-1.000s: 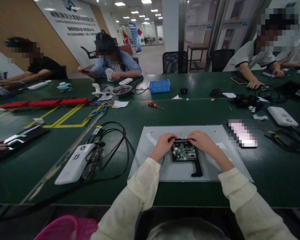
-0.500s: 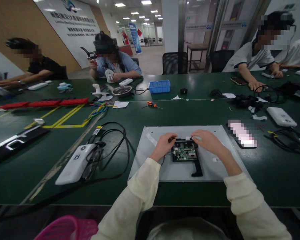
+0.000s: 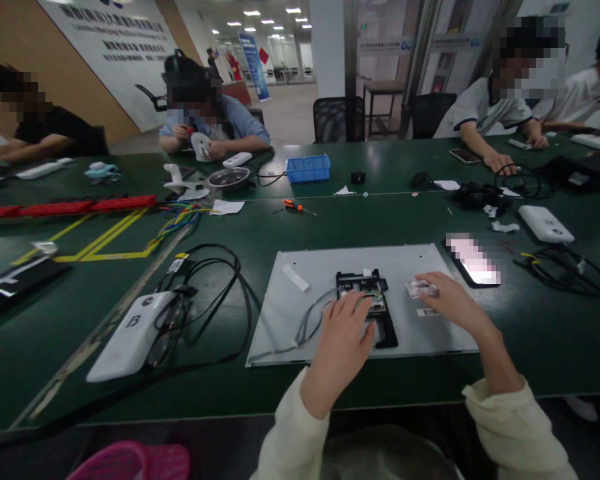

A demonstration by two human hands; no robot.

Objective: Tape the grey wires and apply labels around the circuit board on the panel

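Past the left hand (image 3: 341,337) and the right hand (image 3: 447,300) stretches a bright office, with a white lettered wall (image 3: 125,30) to the far left and mesh-backed chairs (image 3: 339,120) straight ahead. A long dark green table (image 3: 260,227) runs from below the grip out to four co-workers: a person in black (image 3: 70,131) and a person in blue (image 3: 240,120) ahead to the left, a person in white (image 3: 485,107) and a second person in white (image 3: 575,93) ahead to the right. Beneath both hands lies a light grey panel (image 3: 280,313); well left of them rests a white device marked B (image 3: 130,327), far ahead stands a blue box (image 3: 307,175), and just beyond the right hand lies a phone (image 3: 473,259). The step in hand looks to be close handling of a black frame (image 3: 389,327) and its circuit board (image 3: 378,300), set on the panel at the left fingertips. That hand is palm down, fingers loosely spread, partly hiding the board, nothing visibly gripped (whether it presses cannot be told). The next move would seem to call for a light touch, as thin grey cables (image 3: 307,313) trail left of the grip. The right hand, fingers bent, reaches a small pale piece (image 3: 414,289) over the panel, whether pinched or merely touched unclear
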